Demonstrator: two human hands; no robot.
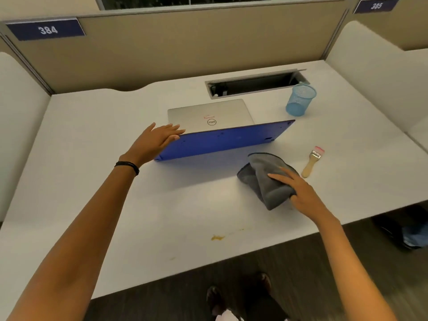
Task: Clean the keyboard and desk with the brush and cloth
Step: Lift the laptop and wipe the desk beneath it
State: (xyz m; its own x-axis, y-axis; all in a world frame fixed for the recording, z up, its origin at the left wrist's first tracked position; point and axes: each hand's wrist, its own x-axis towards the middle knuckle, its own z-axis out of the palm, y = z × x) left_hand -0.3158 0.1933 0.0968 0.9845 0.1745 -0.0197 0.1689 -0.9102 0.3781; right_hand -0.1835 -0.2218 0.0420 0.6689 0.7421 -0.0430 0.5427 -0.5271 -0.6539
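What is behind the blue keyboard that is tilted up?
A closed silver laptop lies flat on the desk behind the keyboard. The keyboard covers the laptop's near edge. Its key side faces away, unseen.

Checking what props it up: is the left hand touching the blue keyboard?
Touching. Head view: the left hand lays fingers over the upper left corner of the tilted keyboard.

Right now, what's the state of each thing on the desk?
Keyboard: tipped up on edge, underside facing us, left hand touching its corner.
Laptop: closed.
Cloth: bunched, gripped by right hand.
Brush: lying flat, untouched.
Cup: upright.
Cable hatch: open.
Desk: stained near front edge.
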